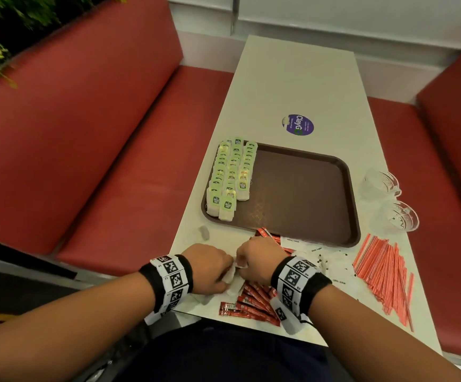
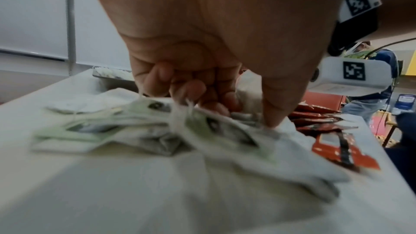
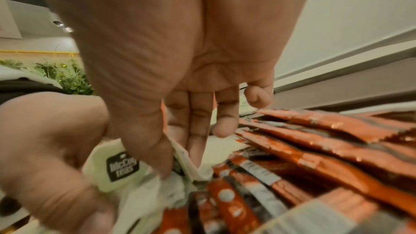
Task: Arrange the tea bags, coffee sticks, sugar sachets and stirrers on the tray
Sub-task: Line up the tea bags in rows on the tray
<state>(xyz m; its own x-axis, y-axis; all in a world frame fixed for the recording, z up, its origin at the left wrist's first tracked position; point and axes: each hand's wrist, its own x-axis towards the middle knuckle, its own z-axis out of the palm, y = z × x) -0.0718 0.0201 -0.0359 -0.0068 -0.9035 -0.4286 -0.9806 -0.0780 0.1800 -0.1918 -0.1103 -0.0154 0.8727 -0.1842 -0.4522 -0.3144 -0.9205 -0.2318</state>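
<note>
**Desk:** Tea bags (image 1: 230,172) — where are they sitting, and how much of the job is showing as finished?

**Caption:** Three neat rows of green-tagged tea bags are lying along the left side of the brown tray (image 1: 306,188), which is sitting mid-bench. The rest of the tray is showing bare. By my reading, only the tea stage is well under way, and it is not closed: a few loose tea bags (image 2: 144,125) are still lying at the near edge of the bench (image 1: 292,86).

**Desk:** What are the hands doing?

**Caption:** Both are working that loose pile. The left hand (image 1: 210,267) is curling its grip round the loose tea bags, thumb pressing down on the paper. The right hand (image 1: 259,260) is pinching a tea bag's white paper between thumb and fingers, its other fingers hanging relaxed.

**Desk:** And what is left?

**Caption:** Nearly everything else, judging from the layout. Red coffee sticks (image 1: 254,301) are heaping at the near edge beneath the right wrist, some reaching up to the tray's near rim. White sugar sachets (image 1: 331,257) are scattering just right of them. Red-and-white stirrers (image 1: 383,274) are fanning out near the right edge. None of these is lying inside the tray. Two clear glass cups (image 1: 389,199) are standing beside the tray's right rim.
</note>
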